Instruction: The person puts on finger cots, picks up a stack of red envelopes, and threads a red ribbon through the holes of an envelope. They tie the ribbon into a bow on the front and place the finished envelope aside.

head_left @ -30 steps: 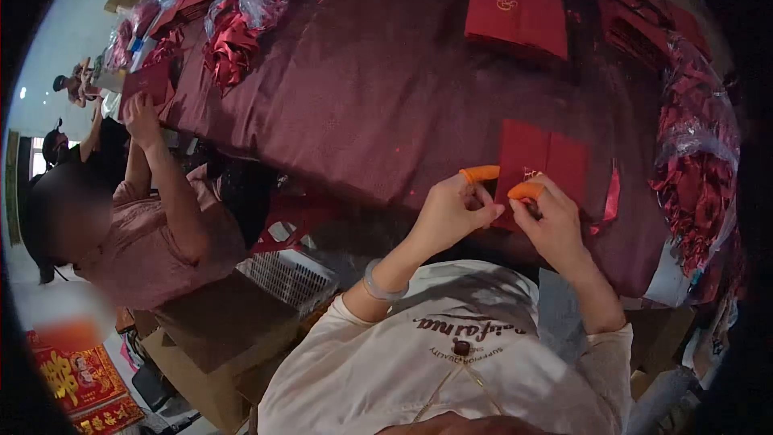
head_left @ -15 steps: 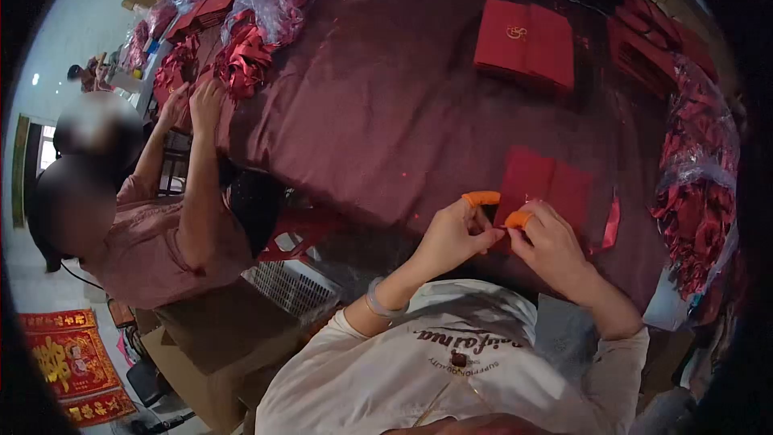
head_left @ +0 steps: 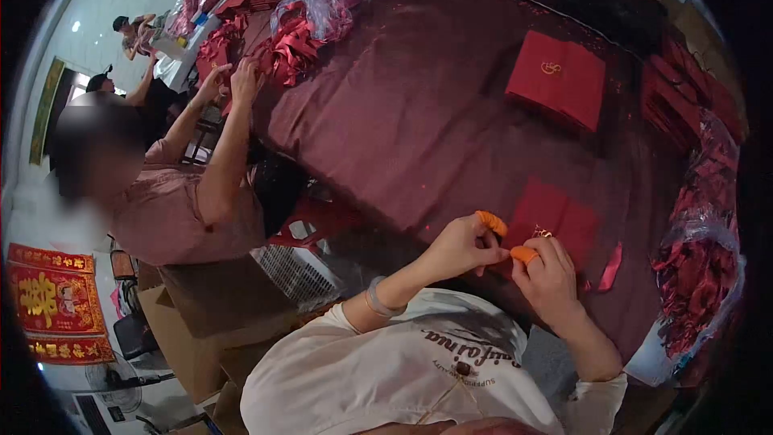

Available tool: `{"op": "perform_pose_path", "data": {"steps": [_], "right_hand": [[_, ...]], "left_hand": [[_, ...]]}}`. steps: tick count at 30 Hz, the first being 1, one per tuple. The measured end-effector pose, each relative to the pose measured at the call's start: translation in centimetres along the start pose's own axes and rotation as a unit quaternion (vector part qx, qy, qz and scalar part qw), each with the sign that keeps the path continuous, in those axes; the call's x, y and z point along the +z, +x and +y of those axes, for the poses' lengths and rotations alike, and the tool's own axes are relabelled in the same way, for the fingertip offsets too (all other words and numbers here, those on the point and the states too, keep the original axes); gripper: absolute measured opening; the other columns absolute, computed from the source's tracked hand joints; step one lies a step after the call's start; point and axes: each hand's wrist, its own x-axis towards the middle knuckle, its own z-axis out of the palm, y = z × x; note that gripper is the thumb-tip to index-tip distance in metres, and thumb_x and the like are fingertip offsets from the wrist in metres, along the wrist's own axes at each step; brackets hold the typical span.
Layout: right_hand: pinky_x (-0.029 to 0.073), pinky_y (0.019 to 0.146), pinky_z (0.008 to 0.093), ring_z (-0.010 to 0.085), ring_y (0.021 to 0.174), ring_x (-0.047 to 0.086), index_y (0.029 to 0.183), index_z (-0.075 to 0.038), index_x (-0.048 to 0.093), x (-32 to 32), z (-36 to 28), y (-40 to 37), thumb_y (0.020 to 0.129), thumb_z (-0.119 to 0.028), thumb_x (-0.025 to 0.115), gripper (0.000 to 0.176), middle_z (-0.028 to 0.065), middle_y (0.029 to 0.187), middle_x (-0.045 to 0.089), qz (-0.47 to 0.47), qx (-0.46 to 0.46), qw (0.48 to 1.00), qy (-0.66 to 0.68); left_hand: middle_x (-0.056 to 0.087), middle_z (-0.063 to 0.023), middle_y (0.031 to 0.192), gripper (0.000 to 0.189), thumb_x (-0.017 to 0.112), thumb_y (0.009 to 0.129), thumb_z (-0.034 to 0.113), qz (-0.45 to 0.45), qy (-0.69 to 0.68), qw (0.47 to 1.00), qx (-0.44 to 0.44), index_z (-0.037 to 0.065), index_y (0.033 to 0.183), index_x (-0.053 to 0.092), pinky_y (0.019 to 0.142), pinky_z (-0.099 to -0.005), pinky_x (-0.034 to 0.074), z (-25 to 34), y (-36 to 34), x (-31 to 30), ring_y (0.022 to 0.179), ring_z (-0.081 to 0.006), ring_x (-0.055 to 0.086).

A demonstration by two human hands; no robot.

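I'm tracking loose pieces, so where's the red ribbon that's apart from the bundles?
In the head view, the red ribbon lies on the tablecloth towards the right, beside the red card and to the right of the right hand.

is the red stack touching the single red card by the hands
Apart: the head view plainly shows a strip of dark red tablecloth between the red stack and the single red card.

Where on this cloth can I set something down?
Widest bare patch: the maroon tablecloth between the glossy red ribbon heap at left and the gold-emblem red folder stack. A narrower strip runs between that stack and the flat red folder. Crowded: directly in front, with left hand, right hand and shiny red ribbon strip; and the right edge, with plastic-wrapped red ribbons.
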Motion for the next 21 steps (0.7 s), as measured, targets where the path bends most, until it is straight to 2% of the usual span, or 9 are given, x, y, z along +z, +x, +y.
{"op": "perform_pose_path", "data": {"steps": [2, 7, 12, 14, 16, 19, 21], "right_hand": [[0.046, 0.068, 0.0395, 0.0295, 0.079, 0.054, 0.086, -0.001, 0.056, 0.5, 0.1, -0.3, 0.068, -0.003, 0.068, 0.021, 0.0111, 0.09, 0.053, 0.021, 0.025, 0.998, 0.051], [0.047, 0.068, 0.0394, 0.0301, 0.079, 0.055, 0.085, 0.0, 0.056, 0.3, 0.4, -0.3, 0.069, -0.004, 0.068, 0.02, 0.0121, 0.09, 0.053, 0.033, 0.009, 0.999, 0.016], [0.047, 0.068, 0.039, 0.0303, 0.079, 0.055, 0.084, 0.0, 0.055, 0.1, 0.0, 0.0, 0.069, -0.003, 0.068, 0.02, 0.0129, 0.091, 0.054, 0.029, -0.005, 1.0, 0.0], [0.047, 0.068, 0.0392, 0.0308, 0.08, 0.054, 0.084, 0.0, 0.054, 0.4, -0.1, 0.0, 0.069, -0.002, 0.067, 0.02, 0.013, 0.091, 0.053, 0.039, 0.023, 0.999, 0.009], [0.047, 0.068, 0.0391, 0.0311, 0.08, 0.054, 0.085, 0.001, 0.053, 0.4, -0.2, -0.1, 0.069, 0.0, 0.066, 0.021, 0.0135, 0.091, 0.053, 0.022, 0.015, 1.0, 0.013], [0.046, 0.069, 0.0397, 0.0307, 0.082, 0.053, 0.086, 0.001, 0.053, -0.1, -1.0, 0.0, 0.071, 0.0, 0.063, 0.018, 0.0142, 0.092, 0.052, 0.0, -0.008, 0.999, -0.054], [0.045, 0.07, 0.0403, 0.03, 0.083, 0.052, 0.086, 0.002, 0.053, -0.4, -1.5, 0.2, 0.073, -0.001, 0.059, 0.014, 0.0144, 0.091, 0.05, -0.043, -0.029, 0.994, -0.098]], "left_hand": [[0.056, -0.0023, 0.067, 0.03, 0.069, 0.078, 0.006, 0.001, 0.003, 1.0, 0.006, -0.002, 0.099, 0.051, 0.045, -0.0212, 0.04, 0.1, 0.0, 0.1, 0.049, -0.0071, 0.052], [0.056, -0.0034, 0.063, 0.027, 0.069, 0.076, 0.006, 0.008, 0.027, 0.999, 0.02, -0.002, 0.094, 0.051, 0.043, -0.0216, 0.038, 0.5, -0.1, 0.0, 0.046, -0.0071, 0.051], [0.057, -0.004, 0.067, 0.029, 0.07, 0.078, 0.007, -0.003, -0.003, 1.0, 0.027, 0.0, 0.099, 0.05, 0.046, -0.0212, 0.041, -0.4, 0.1, 0.0, 0.051, -0.0081, 0.053], [0.057, -0.0042, 0.067, 0.029, 0.069, 0.078, 0.007, 0.002, 0.001, 1.0, 0.023, 0.0, 0.098, 0.05, 0.046, -0.0214, 0.041, -0.4, 0.0, 0.0, 0.052, -0.0082, 0.053], [0.057, -0.0043, 0.068, 0.029, 0.069, 0.078, 0.007, 0.015, 0.024, 0.999, 0.022, -0.001, 0.098, 0.05, 0.047, -0.0222, 0.042, -0.6, 0.1, 0.2, 0.052, -0.0088, 0.053], [0.058, -0.005, 0.07, 0.027, 0.068, 0.079, 0.006, 0.008, 0.074, 0.996, 0.055, -0.002, 0.097, 0.05, 0.047, -0.0234, 0.042, 0.1, -0.3, 0.2, 0.052, -0.0095, 0.054], [0.058, -0.0054, 0.071, 0.025, 0.067, 0.079, 0.006, 0.002, 0.059, 0.996, 0.071, -0.002, 0.096, 0.05, 0.047, -0.0239, 0.043, -0.6, -0.3, 0.0, 0.052, -0.01, 0.054]]}}
